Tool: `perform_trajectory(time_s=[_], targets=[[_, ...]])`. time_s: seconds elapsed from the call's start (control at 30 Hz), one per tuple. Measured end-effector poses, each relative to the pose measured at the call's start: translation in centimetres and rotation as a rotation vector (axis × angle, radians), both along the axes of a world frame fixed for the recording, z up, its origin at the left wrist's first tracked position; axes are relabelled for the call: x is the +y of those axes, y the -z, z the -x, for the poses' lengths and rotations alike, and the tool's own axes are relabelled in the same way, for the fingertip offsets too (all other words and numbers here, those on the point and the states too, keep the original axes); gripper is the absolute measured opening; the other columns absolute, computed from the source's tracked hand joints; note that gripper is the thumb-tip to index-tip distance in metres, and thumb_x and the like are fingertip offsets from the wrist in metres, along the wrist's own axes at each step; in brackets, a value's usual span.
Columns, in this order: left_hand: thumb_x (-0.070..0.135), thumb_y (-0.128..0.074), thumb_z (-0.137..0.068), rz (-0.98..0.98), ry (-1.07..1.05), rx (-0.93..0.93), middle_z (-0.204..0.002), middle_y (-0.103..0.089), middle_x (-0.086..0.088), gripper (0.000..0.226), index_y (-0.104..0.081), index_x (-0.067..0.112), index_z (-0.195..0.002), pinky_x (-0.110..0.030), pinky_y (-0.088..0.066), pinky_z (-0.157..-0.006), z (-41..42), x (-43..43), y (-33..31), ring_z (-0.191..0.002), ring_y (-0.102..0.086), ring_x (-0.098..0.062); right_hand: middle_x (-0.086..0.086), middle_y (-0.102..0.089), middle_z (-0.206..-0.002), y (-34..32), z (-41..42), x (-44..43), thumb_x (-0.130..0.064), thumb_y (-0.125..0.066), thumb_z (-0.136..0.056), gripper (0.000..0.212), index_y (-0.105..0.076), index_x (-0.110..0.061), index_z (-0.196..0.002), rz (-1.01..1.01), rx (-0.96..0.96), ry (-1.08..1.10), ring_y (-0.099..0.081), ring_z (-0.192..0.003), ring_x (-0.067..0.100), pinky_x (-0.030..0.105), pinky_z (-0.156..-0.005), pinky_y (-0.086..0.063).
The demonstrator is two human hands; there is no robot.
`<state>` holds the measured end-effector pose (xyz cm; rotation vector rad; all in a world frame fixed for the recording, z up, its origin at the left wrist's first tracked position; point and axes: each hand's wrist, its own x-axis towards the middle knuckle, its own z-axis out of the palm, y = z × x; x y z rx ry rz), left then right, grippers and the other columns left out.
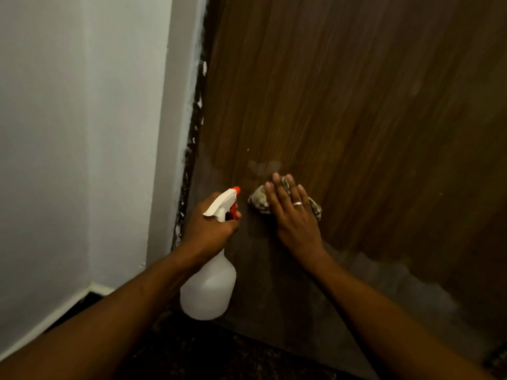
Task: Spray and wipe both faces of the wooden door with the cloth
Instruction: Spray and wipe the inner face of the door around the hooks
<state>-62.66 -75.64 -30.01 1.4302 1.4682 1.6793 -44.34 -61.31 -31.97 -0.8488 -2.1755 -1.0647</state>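
Brown wood fills most of the view: the door (356,105) stands on the right side, with streaky lines running up and down it. Low on the door, near its left edge, a crumpled pale cloth (259,201) is pressed against the wood. The right hand (293,215) lies on top of the cloth with its fingers (277,187) straight, so its grip is apart and not curled round anything. A ring (297,203) shows on one finger. Just above the hand is a pale smudge (264,165) on the door.

Just left of the cloth, the left hand (208,229) holds a white spray bottle (208,289) by the neck, its grip clamped round it. The bottle's orange tip (236,189) points up toward the door, and its round body hangs below the hand.

A dark, rough strip (192,149) runs up between the door and the white wall (68,133) on the left. A white board (55,316) runs along the bottom of the wall, and the floor (192,352) below is dark and speckled.
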Motion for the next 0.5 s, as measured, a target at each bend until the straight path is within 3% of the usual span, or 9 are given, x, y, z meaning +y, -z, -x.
perform_trajectory(time_s=[0.13, 0.23, 0.33, 0.4, 0.5], targets=[[-0.001, -0.064, -0.083, 0.028, -0.018, -0.001, -0.111, -0.054, 0.001, 0.057, -0.045, 0.017, -0.133, -0.007, -0.04, -0.066, 0.7, -0.5, 0.4, -0.095, -0.054, -0.009, 0.008, -0.015, -0.164, 0.4, -3.9, -0.4, -0.009, -0.052, -0.088, 0.075, -0.022, -0.014, -0.156, -0.034, -0.185, -0.005, -0.01, -0.152, 0.029, 0.044, -0.122, -0.014], [0.003, -0.066, -0.083, 0.047, -0.041, -0.021, -0.117, -0.053, 0.001, 0.058, -0.044, 0.014, -0.135, -0.021, -0.046, -0.085, 1.7, -0.6, 0.5, -0.105, -0.053, -0.013, 0.014, -0.023, -0.161, -2.8, -1.9, 0.2, -0.011, -0.059, -0.089, 0.07, -0.031, -0.01, -0.153, -0.084, 0.046, 0.05, -0.017, -0.149, 0.034, 0.046, -0.12, -0.013], [0.002, -0.066, -0.082, 0.044, -0.071, -0.031, -0.124, -0.054, -0.005, 0.06, -0.043, 0.014, -0.136, -0.028, -0.044, -0.09, 2.9, -0.2, 0.5, -0.114, -0.051, -0.021, 0.018, -0.026, -0.159, -5.7, 5.2, 0.5, -0.007, -0.055, -0.092, 0.063, -0.033, -0.005, -0.151, -0.099, 0.263, 0.02, -0.019, -0.148, 0.038, 0.048, -0.121, -0.012], [0.002, -0.067, -0.081, 0.039, -0.092, -0.032, -0.122, -0.053, -0.002, 0.061, -0.044, 0.015, -0.136, -0.026, -0.043, -0.088, 3.4, -0.1, 0.5, -0.111, -0.05, -0.018, 0.018, -0.025, -0.159, -5.2, 8.4, 0.7, -0.007, -0.05, -0.094, 0.061, -0.032, -0.005, -0.152, -0.098, 0.19, -0.017, -0.018, -0.148, 0.039, 0.049, -0.122, -0.013], [0.003, -0.068, -0.081, 0.035, -0.098, -0.055, -0.119, -0.052, 0.003, 0.061, -0.044, 0.017, -0.135, -0.028, -0.043, -0.091, 4.2, 0.0, 0.7, -0.109, -0.049, -0.014, 0.015, -0.014, -0.163, -1.1, 8.8, 0.7, -0.014, -0.048, -0.096, 0.064, -0.023, -0.009, -0.155, -0.036, -0.123, -0.076, -0.007, -0.151, 0.035, 0.048, -0.123, -0.009]])
